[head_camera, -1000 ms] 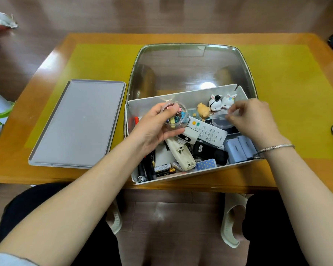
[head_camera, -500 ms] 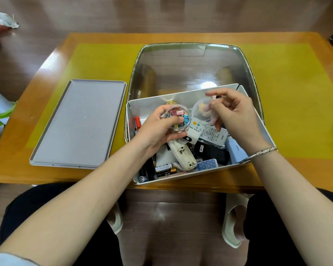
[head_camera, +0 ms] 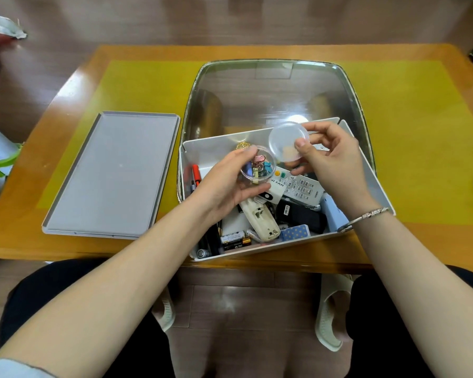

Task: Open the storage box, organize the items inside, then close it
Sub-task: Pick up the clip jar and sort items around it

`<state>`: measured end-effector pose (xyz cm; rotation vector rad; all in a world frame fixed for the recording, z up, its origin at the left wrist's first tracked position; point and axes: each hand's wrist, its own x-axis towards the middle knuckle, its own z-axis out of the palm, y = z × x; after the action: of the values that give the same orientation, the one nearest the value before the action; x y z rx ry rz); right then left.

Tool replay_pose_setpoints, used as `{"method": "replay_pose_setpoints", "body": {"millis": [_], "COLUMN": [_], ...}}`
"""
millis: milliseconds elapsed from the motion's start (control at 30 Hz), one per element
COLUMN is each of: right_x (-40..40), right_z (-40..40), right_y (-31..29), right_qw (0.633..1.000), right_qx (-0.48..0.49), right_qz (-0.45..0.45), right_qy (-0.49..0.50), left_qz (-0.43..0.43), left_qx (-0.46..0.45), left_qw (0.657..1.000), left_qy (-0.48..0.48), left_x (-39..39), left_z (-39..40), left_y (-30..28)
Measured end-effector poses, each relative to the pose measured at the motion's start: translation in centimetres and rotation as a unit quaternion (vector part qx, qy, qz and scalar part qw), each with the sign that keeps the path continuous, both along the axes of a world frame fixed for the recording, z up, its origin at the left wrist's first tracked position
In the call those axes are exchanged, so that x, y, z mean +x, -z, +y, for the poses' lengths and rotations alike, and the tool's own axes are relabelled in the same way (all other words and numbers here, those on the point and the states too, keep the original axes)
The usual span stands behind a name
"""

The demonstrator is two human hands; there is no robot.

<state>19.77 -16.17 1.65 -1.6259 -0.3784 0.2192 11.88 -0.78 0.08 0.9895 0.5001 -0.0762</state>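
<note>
1. Where the wooden table with the yellow mat (head_camera: 137, 85) reaches its left side, a flat grey rectangular tray (head_camera: 112, 175) lies empty side up, just beside the storage box.
2. The white plastic storage box (head_camera: 377, 192) sits open at the near middle of the table, and its clear hinged lid (head_camera: 276, 96) stands tilted back behind it.
3. Inside the box, at the left wall, a red marker pen (head_camera: 196, 173) lies among dark pens, and batteries (head_camera: 234, 240) rest near the front edge.
4. The left hand (head_camera: 227, 184) hovers over the box with its fingers curled round a small round clear plastic container of coloured binder clips (head_camera: 258, 168), holding it with the open top facing up.
5. Under that container lie a cream remote control (head_camera: 260, 218), a white remote control with grey buttons (head_camera: 298, 186), a black rectangular device (head_camera: 301, 215) and a small blue dotted box (head_camera: 295, 231).
6. The right hand (head_camera: 333, 162) pinches a round clear plastic cap (head_camera: 288, 141) between thumb and fingers, holding it above the box, just right of the clip container and slightly higher; the two look close, but whether they touch cannot be told.
7. A silver bracelet (head_camera: 366, 216) circles the right wrist above the box's right front corner.
</note>
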Motion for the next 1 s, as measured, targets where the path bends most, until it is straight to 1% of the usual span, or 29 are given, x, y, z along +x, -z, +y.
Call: {"method": "replay_pose_setpoints", "body": {"millis": [167, 333, 433, 533, 667, 767, 833, 933, 1000], "right_x": [0.3, 0.1, 0.1, 0.1, -0.1, -0.2, -0.2, -0.1, -0.1], "right_z": [-0.2, 0.0, 0.1, 0.2, 0.3, 0.5, 0.5, 0.5, 0.6], "right_y": [-0.1, 0.1, 0.2, 0.4, 0.7, 0.9, 1.0, 1.1, 1.2], "right_qw": [0.998, 0.995, 0.993, 0.992, 0.989, 0.989, 0.99, 0.992, 0.993], "right_qx": [0.05, 0.056, 0.061, 0.064, 0.059, 0.051, 0.042, 0.017, -0.003], "right_qz": [0.045, 0.068, 0.071, 0.082, 0.099, 0.096, 0.095, 0.087, 0.079], "right_qy": [-0.007, -0.051, -0.066, -0.074, -0.095, -0.1, -0.099, -0.09, -0.087], "left_qz": [-0.002, 0.003, -0.01, -0.012, -0.006, -0.018, -0.026, -0.027, -0.026], "left_qx": [0.008, 0.006, -0.013, -0.008, 0.026, 0.042, 0.033, -0.007, -0.013], "left_qw": [1.0, 1.0, 1.0, 1.0, 1.0, 0.999, 0.999, 0.999, 0.999], "left_qy": [-0.005, -0.027, -0.017, -0.011, -0.001, 0.011, 0.021, 0.03, 0.039], "left_x": [-0.1, 0.0, 0.0, -0.1, -0.3, -0.3, -0.3, -0.5, -0.5], "left_z": [-0.1, 0.0, 0.1, 0.1, -0.2, -0.3, -0.3, -0.1, -0.1], "left_y": [0.2, 0.2, 0.0, -0.1, -0.1, -0.3, -0.5, -0.6, -0.5]}}
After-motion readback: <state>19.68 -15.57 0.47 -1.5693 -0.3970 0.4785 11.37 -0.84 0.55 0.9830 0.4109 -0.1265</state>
